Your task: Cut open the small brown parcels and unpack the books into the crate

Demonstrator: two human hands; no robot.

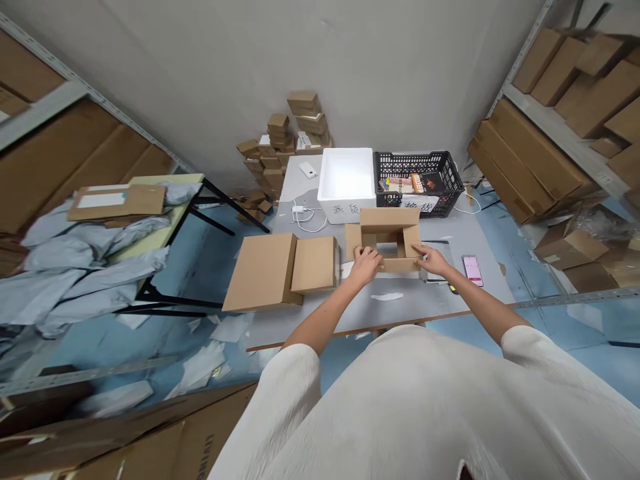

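Note:
An open cardboard box [390, 218] stands on the grey table with its flaps spread outward. Through it a pale patch shows between the inner flaps. My left hand [366, 264] is closed on the box's near left corner. At the near right corner, my right hand [431, 259] pinches the edge of the flap. Two closed cardboard boxes, a larger one [263, 270] and a smaller one [314, 264], sit side by side to the left of my left hand. A phone with a lit pink screen [473, 270] lies to the right of my right hand.
Behind the box stand a white foam bin [347, 208] and a black plastic crate [419, 162] with books or packets inside. A white charger [299, 209] and cable lie on the table [295, 330]. Shelves of cartons [540, 160] rise at right; grey parcels [75, 257] cover another table at left.

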